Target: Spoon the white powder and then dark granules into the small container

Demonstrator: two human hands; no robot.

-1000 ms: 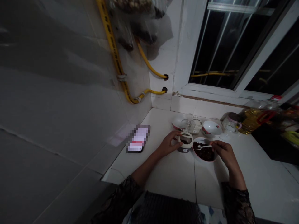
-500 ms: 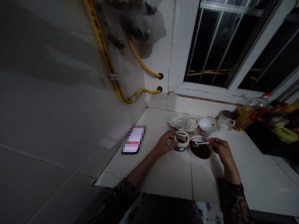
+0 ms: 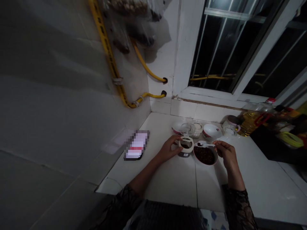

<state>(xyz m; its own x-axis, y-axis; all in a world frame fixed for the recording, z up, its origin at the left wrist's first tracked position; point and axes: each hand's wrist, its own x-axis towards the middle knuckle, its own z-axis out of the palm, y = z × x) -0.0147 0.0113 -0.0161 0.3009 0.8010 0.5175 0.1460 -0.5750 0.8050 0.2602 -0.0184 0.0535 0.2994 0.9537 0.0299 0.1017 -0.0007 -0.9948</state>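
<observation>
My left hand [image 3: 170, 148] grips the side of a small seasoning jar [image 3: 185, 154] with a white rim, its clear lid [image 3: 187, 129] flipped up and some dark contents inside. Between the fingertips of my right hand [image 3: 225, 152] is the handle of a small white spoon [image 3: 206, 145]. The spoon lies level over a bowl [image 3: 205, 164] of dark reddish, chunky sauce; its tip points left, toward the jar, with a dark bit at it. Jar and bowl stand side by side on the white tiled counter [image 3: 172, 179].
Behind them stand another white-rimmed jar [image 3: 197, 130], a white bowl [image 3: 212, 131] and a partly hidden bowl [image 3: 176, 128]. A phone [image 3: 137, 145] lies at left. A lidded jar [image 3: 231, 124], an oil bottle [image 3: 249, 123] and a black box [image 3: 266, 143] occupy the right.
The spoon has risen slightly toward the bowl's far rim, its tip now nearer the jar, with a dark bit at the tip. My left hand stays on the jar.
</observation>
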